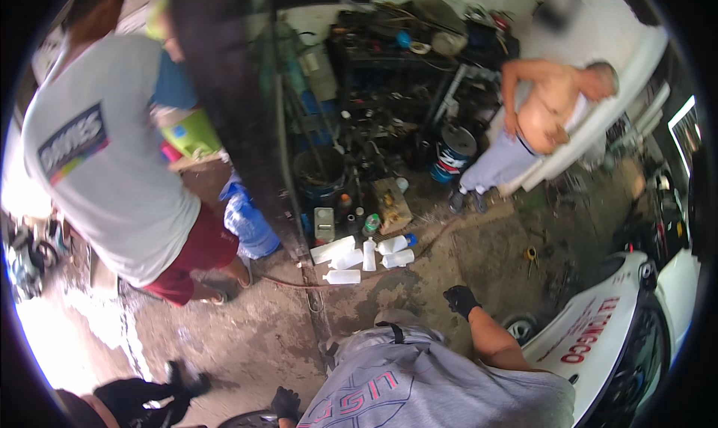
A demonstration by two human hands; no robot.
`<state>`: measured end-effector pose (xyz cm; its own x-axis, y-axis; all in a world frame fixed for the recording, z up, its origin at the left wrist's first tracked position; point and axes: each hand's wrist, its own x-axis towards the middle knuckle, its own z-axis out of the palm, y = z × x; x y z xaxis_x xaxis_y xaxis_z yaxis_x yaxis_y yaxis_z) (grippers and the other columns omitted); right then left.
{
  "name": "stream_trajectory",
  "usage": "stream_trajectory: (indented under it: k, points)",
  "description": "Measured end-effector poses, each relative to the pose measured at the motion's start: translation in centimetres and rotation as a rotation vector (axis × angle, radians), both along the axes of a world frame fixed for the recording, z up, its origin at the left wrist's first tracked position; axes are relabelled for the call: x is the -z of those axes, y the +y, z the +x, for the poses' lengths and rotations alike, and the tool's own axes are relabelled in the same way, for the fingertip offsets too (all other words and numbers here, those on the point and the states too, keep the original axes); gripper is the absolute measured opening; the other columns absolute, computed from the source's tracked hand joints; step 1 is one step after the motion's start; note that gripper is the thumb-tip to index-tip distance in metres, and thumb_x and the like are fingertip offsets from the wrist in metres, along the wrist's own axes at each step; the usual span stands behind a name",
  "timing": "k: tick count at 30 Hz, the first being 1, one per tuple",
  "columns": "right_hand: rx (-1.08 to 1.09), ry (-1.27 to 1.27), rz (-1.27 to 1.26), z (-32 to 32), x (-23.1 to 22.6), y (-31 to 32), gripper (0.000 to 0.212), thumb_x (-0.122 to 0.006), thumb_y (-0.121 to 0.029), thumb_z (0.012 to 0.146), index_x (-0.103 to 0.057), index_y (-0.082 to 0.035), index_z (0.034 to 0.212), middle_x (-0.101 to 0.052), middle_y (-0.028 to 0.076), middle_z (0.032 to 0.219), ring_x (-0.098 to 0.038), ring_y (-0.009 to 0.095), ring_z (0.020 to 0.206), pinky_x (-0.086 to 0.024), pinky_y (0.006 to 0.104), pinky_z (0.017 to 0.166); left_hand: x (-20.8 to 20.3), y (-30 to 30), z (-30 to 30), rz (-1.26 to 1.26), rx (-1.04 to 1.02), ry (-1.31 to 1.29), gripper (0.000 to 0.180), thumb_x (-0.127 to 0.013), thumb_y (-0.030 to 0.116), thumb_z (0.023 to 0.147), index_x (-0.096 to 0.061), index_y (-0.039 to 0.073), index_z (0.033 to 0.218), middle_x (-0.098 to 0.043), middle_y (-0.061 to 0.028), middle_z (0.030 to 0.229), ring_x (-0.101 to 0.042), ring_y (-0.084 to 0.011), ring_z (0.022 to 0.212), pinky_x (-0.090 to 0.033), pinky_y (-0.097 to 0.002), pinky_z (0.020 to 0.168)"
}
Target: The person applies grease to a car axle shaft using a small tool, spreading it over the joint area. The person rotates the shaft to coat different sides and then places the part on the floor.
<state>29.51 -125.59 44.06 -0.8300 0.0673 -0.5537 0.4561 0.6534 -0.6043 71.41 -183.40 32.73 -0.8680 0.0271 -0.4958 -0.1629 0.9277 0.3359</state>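
My right hand (461, 299), in a black glove, hangs out to the right, its fingers loosely bent and apart with nothing seen in them. White plastic bottles (369, 254) lie on the floor ahead of me, out of reach of both hands. At the lower edge my left hand (286, 402), also black-gloved, is beside a dark rounded part (250, 419) that the frame cuts off. Its small fingertips seem apart, and no held thing shows. To the right of my right hand is a white motorcycle (591, 323) with red lettering.
A person in a grey shirt (112, 144) stands at left by a dark post (224, 91) and a blue water jug (250, 222). A bare-chested person (550, 106) leans at the right wall. A cluttered workbench (396, 61), a blue drum (452, 155) and a hose (404, 267) lie ahead.
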Motion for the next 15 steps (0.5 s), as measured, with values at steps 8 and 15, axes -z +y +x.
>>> stream_trajectory:
  k: [8, 15]
  points:
    - [0.35, -0.368, 0.031, 14.1, 10.1, 12.9, 0.041, -0.062, -0.037, 0.093, -0.069, 0.001, 0.105, -0.071, 0.021, 0.099, -0.071, 0.033, 0.078, -0.055, 0.0444, 0.069, -3.3, 0.0, -10.3, 1.174, -1.584, -0.013, 0.018, -0.055, 0.034, 0.096, -0.054, 0.018, 0.086, -0.053, -0.0019, 0.072, -0.053, -0.0235, 0.063, -0.037, -0.0396, 0.05]
    - [1.015, -0.312, -0.325, 16.1, 10.2, 24.8, 0.036, -0.067, -0.027, 0.092, -0.064, -0.002, 0.117, -0.069, 0.017, 0.095, -0.07, 0.035, 0.073, -0.056, 0.0464, 0.057, -7.8, 18.6, -24.2, -0.002, -0.856, -0.038, 0.029, -0.064, 0.038, 0.092, -0.073, 0.01, 0.092, -0.067, -0.0091, 0.08, -0.063, -0.0247, 0.078, -0.049, -0.0419, 0.068]
